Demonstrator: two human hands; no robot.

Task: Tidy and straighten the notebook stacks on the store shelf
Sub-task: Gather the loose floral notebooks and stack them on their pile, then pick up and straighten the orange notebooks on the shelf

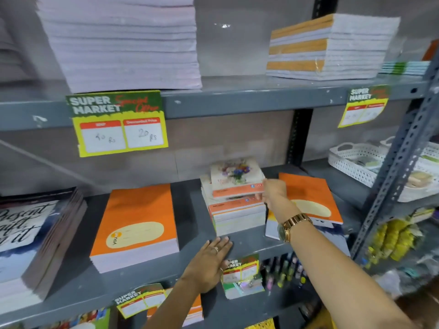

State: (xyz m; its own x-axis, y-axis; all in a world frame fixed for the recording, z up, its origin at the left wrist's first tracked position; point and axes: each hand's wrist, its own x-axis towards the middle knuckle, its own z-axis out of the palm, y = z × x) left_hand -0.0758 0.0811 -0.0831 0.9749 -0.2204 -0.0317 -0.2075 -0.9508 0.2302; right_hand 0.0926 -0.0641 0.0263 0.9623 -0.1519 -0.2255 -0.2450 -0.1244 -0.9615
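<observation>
Small stack mid-shelf, top floral notebooks skewed. Thin, light, slick covers, floppy; best squeezed at side edges. My right hand closed on top few's right edge. Left hand flat, empty, on shelf lip. Orange stack left.

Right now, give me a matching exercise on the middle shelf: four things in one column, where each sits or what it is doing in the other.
1. left hand
2. right hand
3. floral notebook
4. white basket

A. far right of the shelf
B. top of the small centre stack, askew
C. flat on the shelf's front edge
D. at the small stack's right side

Pairs: 1-C, 2-D, 3-B, 4-A
</observation>
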